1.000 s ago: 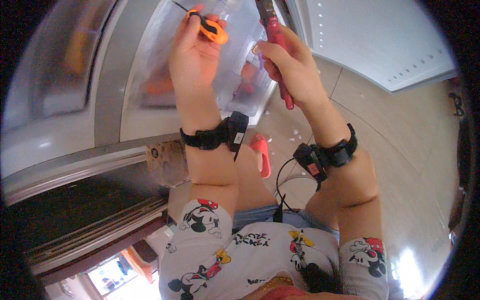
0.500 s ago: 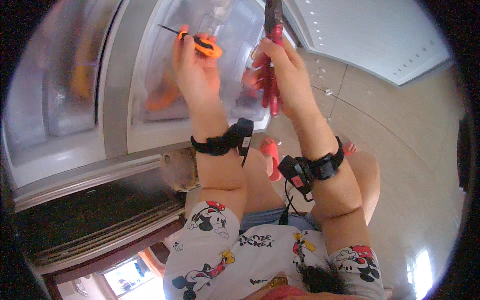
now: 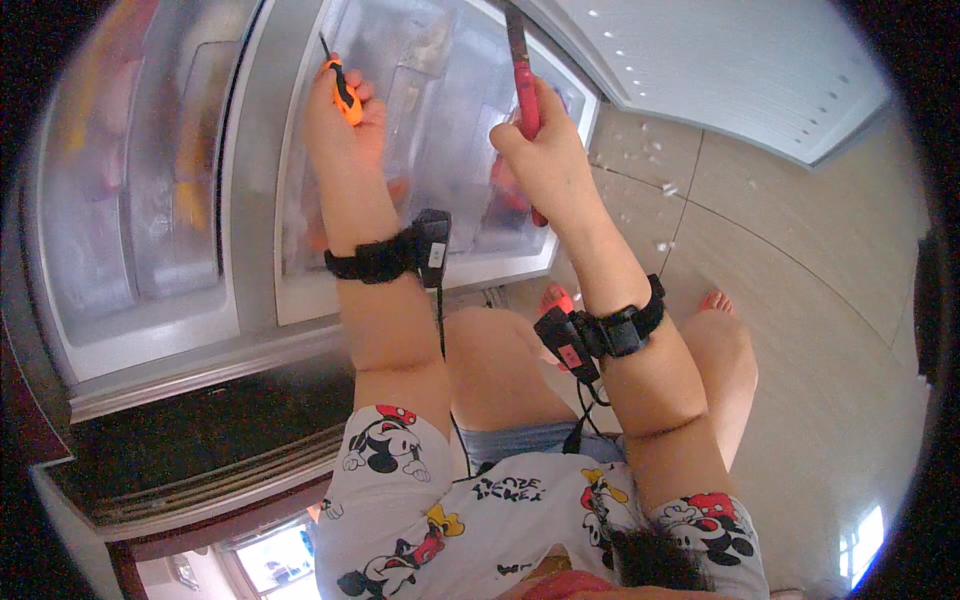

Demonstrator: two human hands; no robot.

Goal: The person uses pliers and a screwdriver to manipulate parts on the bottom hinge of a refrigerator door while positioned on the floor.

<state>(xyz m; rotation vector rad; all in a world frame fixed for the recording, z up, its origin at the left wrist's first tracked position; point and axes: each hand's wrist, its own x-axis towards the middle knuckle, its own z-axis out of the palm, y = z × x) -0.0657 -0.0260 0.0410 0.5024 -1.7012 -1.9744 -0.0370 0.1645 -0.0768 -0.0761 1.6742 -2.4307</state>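
My left hand is closed around an orange and black screwdriver, its thin dark shaft pointing up, away from me. My right hand grips a pair of pliers with red handles and dark metal jaws. The pliers are seen nearly edge-on, jaws at the far end. Both hands are over the frosty, see-through drawers of an open freezer. Through the cloudy fronts show blurred orange and red shapes, which I cannot make out.
Another compartment with clear drawers stands to the left, past a grey divider. The white freezer door is swung out at the upper right. Small white bits, perhaps ice, lie on the tiled floor.
My left hand has moved left with the screwdriver, whose shaft now points more steeply away. My right hand has turned, so the pliers show edge-on. The view has shifted slightly.
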